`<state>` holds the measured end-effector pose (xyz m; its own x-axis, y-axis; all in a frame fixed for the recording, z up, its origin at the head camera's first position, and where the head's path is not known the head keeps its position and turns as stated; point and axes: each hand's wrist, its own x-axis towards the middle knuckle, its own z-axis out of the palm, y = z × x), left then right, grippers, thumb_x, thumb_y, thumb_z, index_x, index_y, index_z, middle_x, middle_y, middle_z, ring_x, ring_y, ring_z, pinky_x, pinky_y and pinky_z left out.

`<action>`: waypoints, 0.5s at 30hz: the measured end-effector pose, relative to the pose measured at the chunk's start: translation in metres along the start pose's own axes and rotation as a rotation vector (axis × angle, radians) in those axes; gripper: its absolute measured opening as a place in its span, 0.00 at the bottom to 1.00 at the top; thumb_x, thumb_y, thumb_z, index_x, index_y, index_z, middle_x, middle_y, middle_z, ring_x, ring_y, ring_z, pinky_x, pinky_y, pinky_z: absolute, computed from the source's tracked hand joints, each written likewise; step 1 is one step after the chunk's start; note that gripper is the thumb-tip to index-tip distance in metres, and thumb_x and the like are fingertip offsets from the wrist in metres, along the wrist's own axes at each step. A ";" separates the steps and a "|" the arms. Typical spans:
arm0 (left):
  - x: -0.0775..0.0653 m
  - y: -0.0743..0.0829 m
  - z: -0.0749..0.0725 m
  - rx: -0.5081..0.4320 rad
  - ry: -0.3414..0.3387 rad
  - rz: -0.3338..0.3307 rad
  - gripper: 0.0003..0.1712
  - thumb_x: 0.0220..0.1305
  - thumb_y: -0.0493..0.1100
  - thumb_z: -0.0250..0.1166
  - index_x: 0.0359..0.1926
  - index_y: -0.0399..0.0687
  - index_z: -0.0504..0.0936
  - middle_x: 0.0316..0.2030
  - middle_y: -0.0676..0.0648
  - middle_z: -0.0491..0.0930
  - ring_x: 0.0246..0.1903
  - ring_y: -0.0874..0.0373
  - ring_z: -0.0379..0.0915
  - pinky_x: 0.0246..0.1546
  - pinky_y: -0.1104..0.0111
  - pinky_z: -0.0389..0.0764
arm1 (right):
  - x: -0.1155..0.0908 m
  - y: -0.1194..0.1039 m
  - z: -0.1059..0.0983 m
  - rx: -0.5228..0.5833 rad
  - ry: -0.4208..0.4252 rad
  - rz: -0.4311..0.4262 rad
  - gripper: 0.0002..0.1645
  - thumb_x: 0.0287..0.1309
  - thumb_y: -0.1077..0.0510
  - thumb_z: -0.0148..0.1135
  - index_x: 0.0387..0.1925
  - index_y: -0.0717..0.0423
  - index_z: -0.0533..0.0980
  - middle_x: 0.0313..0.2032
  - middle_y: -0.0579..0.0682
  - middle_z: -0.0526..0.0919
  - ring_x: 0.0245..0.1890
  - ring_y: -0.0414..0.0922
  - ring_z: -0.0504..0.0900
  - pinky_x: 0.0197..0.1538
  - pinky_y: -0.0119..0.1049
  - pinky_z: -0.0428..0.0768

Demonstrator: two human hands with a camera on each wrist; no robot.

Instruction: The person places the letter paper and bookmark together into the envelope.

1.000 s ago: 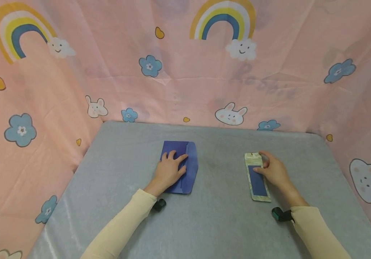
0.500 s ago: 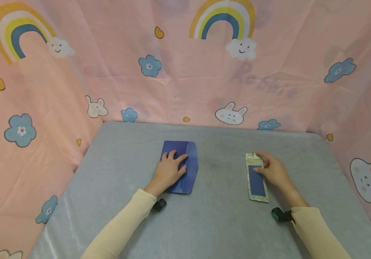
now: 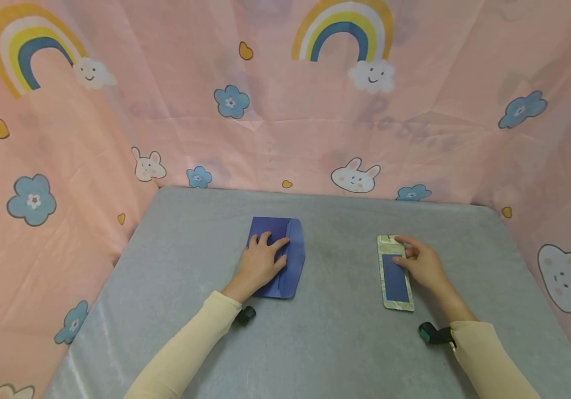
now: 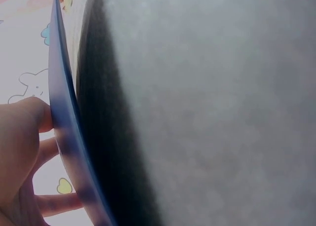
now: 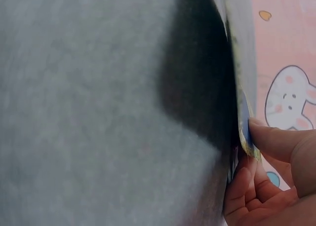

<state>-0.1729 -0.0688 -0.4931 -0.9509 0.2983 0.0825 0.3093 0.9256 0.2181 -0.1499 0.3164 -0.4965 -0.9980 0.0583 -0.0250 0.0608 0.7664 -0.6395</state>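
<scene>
Head view: even, moderately bright, largely sharp.
Table point(image 3: 335, 343): pale sheen at lower left; faint soft shadows beside the sleeves point(image 3: 185, 349).
Backdrop point(image 4: 24, 53): nearly white, overexposed in the left wrist view.
Blue envelope point(image 4: 63, 92): deep, soft-edged shadow beside it there.
Green-and-blue packet point(image 5: 245, 114): broad dark shadow alongside, right wrist view.
Wrist close-ups: table texture hazy, grainy.

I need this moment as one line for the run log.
left hand: rests on envelope | right hand: pinches card by its right edge | envelope: flap open | card: apart from envelope
</scene>
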 end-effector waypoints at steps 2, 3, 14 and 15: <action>0.000 0.000 0.000 0.000 0.001 0.001 0.26 0.63 0.57 0.56 0.63 0.70 0.70 0.63 0.39 0.68 0.61 0.33 0.63 0.48 0.42 0.74 | 0.000 0.001 0.000 0.009 0.002 -0.002 0.34 0.55 0.57 0.65 0.64 0.54 0.68 0.38 0.58 0.76 0.34 0.46 0.69 0.31 0.32 0.68; 0.000 0.000 -0.001 0.001 0.001 0.001 0.26 0.63 0.57 0.56 0.63 0.70 0.70 0.63 0.39 0.68 0.61 0.33 0.63 0.48 0.42 0.74 | 0.000 0.001 -0.001 0.013 0.004 -0.002 0.33 0.55 0.57 0.65 0.64 0.53 0.68 0.38 0.59 0.77 0.35 0.46 0.69 0.31 0.32 0.69; 0.000 -0.001 0.001 0.015 0.004 0.003 0.26 0.63 0.57 0.56 0.63 0.72 0.69 0.63 0.40 0.68 0.61 0.34 0.64 0.47 0.43 0.75 | 0.000 -0.006 -0.005 0.061 0.044 -0.053 0.31 0.56 0.59 0.64 0.62 0.53 0.69 0.35 0.58 0.78 0.25 0.34 0.68 0.25 0.29 0.69; 0.000 -0.001 0.001 0.013 0.005 0.004 0.26 0.62 0.57 0.56 0.63 0.71 0.69 0.63 0.40 0.68 0.61 0.34 0.64 0.47 0.42 0.75 | 0.000 -0.007 -0.005 0.059 0.044 -0.055 0.31 0.56 0.59 0.64 0.62 0.52 0.69 0.34 0.58 0.78 0.25 0.34 0.68 0.25 0.29 0.69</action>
<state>-0.1736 -0.0693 -0.4942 -0.9496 0.3009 0.0883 0.3129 0.9275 0.2047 -0.1506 0.3144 -0.4880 -0.9979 0.0461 0.0446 0.0032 0.7306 -0.6828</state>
